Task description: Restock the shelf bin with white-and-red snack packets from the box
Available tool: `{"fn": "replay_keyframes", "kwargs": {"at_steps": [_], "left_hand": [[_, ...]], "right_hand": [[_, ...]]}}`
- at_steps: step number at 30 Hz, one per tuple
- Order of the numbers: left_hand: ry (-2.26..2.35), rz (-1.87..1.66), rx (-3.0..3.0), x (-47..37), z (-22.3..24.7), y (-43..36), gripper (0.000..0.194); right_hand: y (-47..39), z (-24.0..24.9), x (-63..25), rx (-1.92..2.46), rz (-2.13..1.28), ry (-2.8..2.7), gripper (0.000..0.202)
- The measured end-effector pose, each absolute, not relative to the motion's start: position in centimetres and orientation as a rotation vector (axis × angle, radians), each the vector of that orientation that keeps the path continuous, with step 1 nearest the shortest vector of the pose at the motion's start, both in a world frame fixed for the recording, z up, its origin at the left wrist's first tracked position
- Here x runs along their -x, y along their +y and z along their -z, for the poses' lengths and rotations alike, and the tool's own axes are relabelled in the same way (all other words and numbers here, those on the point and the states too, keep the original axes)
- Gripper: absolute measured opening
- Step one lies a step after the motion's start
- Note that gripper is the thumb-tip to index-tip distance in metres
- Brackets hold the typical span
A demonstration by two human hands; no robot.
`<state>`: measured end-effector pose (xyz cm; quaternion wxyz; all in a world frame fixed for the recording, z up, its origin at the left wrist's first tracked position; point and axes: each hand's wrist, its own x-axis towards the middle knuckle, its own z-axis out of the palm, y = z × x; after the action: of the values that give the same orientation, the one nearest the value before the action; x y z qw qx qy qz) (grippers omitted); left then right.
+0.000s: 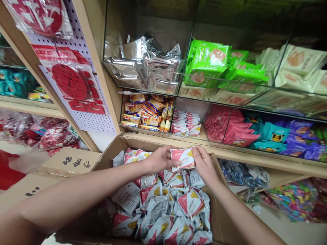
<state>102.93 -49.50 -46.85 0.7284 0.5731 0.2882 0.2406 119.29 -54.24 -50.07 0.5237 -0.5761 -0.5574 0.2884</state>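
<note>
Above open box, pink/white pkt [183, 159] btwn L [159, 159] & R hands [204, 163].

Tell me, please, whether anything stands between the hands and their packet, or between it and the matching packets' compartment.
Nothing separates the left hand or right hand from the packet: both grip it. Toward the compartment, the carton's far rim comes first; whether the opening is glazed, I cannot tell.

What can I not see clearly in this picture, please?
In the head view:
Held packet: back turned away; smallest print too small.
Carton: floor hidden under packets.
Left hand: some fingers hidden behind the held packet.
Red item, far left: cut off by the edge.
</note>
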Motion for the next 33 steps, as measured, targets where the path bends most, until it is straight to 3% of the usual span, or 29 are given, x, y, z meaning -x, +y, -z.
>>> {"fn": "replay_keyframes", "kwargs": {"at_steps": [4,8,11,18,23,27,30,33], "left_hand": [[0.663,-0.531,-1.385,-102.7,47.6,-48.9,0.061],[0.695,-0.46,-1.588,-102.3,48.1,-48.2,0.044],[0.702,-0.372,-1.749,-102.0,48.4,-48.2,0.027],[0.674,-0.153,-2.205,-101.3,48.1,-49.0,0.021],[0.549,0.113,-2.4,-100.8,48.7,-48.7,0.024],[0.447,0.211,-2.48,-100.9,49.1,-48.7,0.027],[0.526,0.221,-2.509,-101.1,49.2,-49.1,0.028],[0.679,0.195,-2.518,-101.3,49.3,-49.5,0.041]], "right_hand": [[-53.8,48.5,-120.6,1.221,-0.779,-1.392,0.03],[-50.9,45.1,-124.2,1.285,-0.247,-1.258,0.03],[-47.7,44.0,-127.1,1.605,0.017,-1.439,0.028],[-43.1,45.7,-127.9,1.926,-0.041,-1.778,0.018],[-42.0,45.8,-127.3,1.956,-0.047,-1.871,0.031],[-41.6,46.0,-127.4,1.93,-0.031,-1.891,0.029],[-41.7,46.4,-127.6,1.911,-0.06,-1.886,0.034],[-41.9,46.6,-127.9,1.884,-0.119,-1.864,0.045]]}}
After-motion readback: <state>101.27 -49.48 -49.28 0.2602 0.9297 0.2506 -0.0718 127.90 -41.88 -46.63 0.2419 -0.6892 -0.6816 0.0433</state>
